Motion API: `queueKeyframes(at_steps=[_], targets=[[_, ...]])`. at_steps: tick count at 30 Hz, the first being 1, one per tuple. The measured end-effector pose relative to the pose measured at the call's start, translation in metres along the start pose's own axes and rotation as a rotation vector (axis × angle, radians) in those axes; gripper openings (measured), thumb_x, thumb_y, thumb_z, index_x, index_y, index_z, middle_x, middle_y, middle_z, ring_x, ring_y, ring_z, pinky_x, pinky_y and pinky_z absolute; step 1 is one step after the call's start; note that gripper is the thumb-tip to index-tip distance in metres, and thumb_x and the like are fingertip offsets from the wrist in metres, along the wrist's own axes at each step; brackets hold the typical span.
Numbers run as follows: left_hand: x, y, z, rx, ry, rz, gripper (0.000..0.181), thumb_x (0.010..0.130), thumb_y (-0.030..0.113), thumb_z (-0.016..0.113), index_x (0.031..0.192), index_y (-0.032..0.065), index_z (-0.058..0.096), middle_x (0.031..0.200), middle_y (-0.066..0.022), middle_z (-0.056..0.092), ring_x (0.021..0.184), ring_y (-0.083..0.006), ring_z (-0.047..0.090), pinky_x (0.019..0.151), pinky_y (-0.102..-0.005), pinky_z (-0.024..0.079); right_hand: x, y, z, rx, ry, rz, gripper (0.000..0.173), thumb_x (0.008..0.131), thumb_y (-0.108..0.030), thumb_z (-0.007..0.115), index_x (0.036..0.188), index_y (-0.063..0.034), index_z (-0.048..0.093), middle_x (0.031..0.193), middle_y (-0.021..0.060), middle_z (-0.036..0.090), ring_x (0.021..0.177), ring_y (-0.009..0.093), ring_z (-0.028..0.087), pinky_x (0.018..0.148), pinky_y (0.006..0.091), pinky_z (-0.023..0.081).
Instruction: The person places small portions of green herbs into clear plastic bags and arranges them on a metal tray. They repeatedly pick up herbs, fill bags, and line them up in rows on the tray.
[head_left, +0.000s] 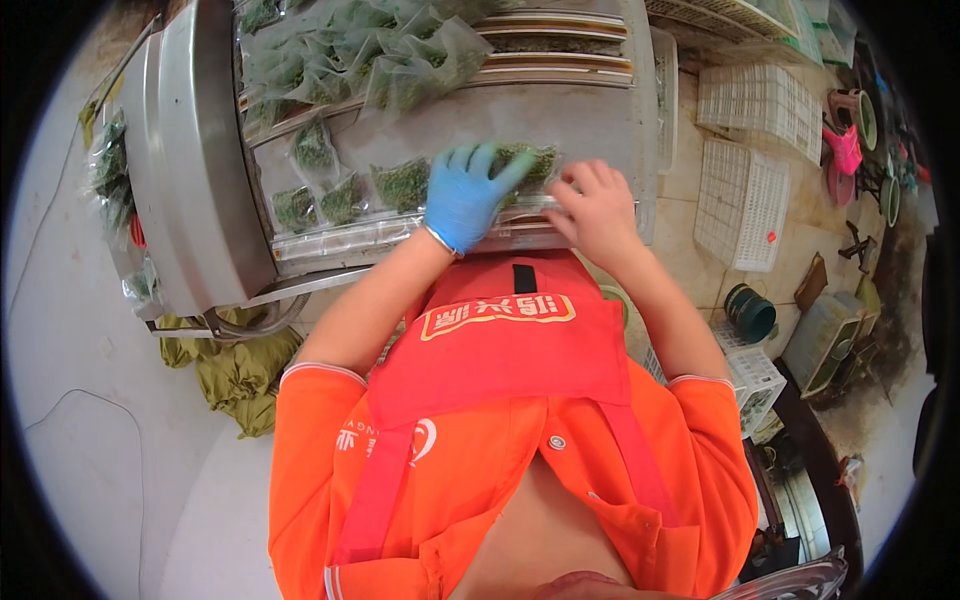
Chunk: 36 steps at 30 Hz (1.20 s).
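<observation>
My left hand, in a blue glove, rests with spread fingers on a clear plastic bag of small green grains that look like green peppercorns. At the bag's right end is my bare right hand, fingers curled; whether it pinches the plastic is unclear. The bag lies on the metal bed of what looks like a vacuum sealing machine. Left of my gloved hand lies a filled bag, with smaller ones farther left. Their ends lie over the front sealing bar.
Many filled bags are heaped across the rear sealing bars. A curved steel cover stands at the left. White plastic crates sit on the tiled floor to the right. Olive sacks lie below the machine's left corner.
</observation>
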<state>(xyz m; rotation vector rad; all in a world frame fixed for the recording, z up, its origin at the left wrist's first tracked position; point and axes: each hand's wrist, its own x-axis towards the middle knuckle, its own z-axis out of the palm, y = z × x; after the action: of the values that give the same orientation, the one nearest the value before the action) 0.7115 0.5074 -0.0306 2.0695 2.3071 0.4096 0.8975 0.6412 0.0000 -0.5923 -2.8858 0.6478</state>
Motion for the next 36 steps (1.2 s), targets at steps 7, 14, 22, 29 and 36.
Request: queueKeyframes(at_steps=[7, 14, 22, 29, 36], targets=[[0.028, -0.025, -0.007, -0.026, -0.292, 0.265, 0.077, 0.076, 0.031, 0.074, 0.147, 0.0434, 0.045, 0.15, -0.0088, 0.046, 0.13, -0.036, 0.05, 0.115, -0.0687, 0.021, -0.006, 0.002, 0.017, 0.032, -0.358, 0.083, 0.031, 0.07, -0.027, 0.082, 0.09, -0.0141, 0.062, 0.097, 0.0051, 0.059, 0.095, 0.027, 0.059, 0.079, 0.0416, 0.044], [0.029, -0.021, -0.015, 0.021, -0.427, 0.24, 0.085, 0.075, 0.036, 0.075, 0.152, 0.0407, 0.038, 0.15, -0.0097, 0.048, 0.133, -0.0354, 0.049, 0.115, -0.0686, 0.019, -0.018, 0.011, 0.02, 0.077, -0.034, -0.034, 0.024, 0.073, -0.019, 0.078, 0.088, -0.0108, 0.062, 0.099, 0.0066, 0.055, 0.096, 0.028, 0.055, 0.077, 0.0412, 0.042], [-0.036, 0.021, 0.005, -0.099, -0.181, 0.227, 0.043, 0.082, 0.024, 0.063, 0.125, 0.022, 0.062, 0.12, -0.0096, 0.062, 0.112, -0.0305, 0.059, 0.093, -0.0501, 0.045, 0.041, -0.004, -0.017, 0.345, 0.096, 0.093, 0.029, 0.078, -0.02, 0.078, 0.102, -0.0094, 0.063, 0.1, 0.0088, 0.06, 0.094, 0.03, 0.06, 0.079, 0.0403, 0.049], [-0.006, 0.018, -0.024, -0.86, -0.297, -0.282, 0.029, 0.094, 0.026, 0.062, 0.115, 0.0055, 0.067, 0.097, -0.0091, 0.069, 0.086, -0.026, 0.067, 0.076, -0.0409, 0.052, 0.175, -0.029, 0.021, 0.442, 0.342, 0.151, 0.044, 0.082, -0.014, 0.074, 0.12, -0.0097, 0.051, 0.093, 0.0073, 0.067, 0.077, 0.026, 0.067, 0.068, 0.0392, 0.054], [0.029, -0.038, -0.017, -2.078, -0.169, -1.333, 0.043, 0.101, 0.04, 0.055, 0.125, 0.0055, 0.06, 0.106, -0.0121, 0.069, 0.088, -0.0207, 0.068, 0.081, -0.0345, 0.056, 0.101, -0.021, 0.01, 0.541, 0.233, 0.217, 0.055, 0.085, -0.011, 0.071, 0.135, -0.0118, 0.048, 0.093, 0.0058, 0.07, 0.084, 0.023, 0.071, 0.075, 0.0352, 0.055]])
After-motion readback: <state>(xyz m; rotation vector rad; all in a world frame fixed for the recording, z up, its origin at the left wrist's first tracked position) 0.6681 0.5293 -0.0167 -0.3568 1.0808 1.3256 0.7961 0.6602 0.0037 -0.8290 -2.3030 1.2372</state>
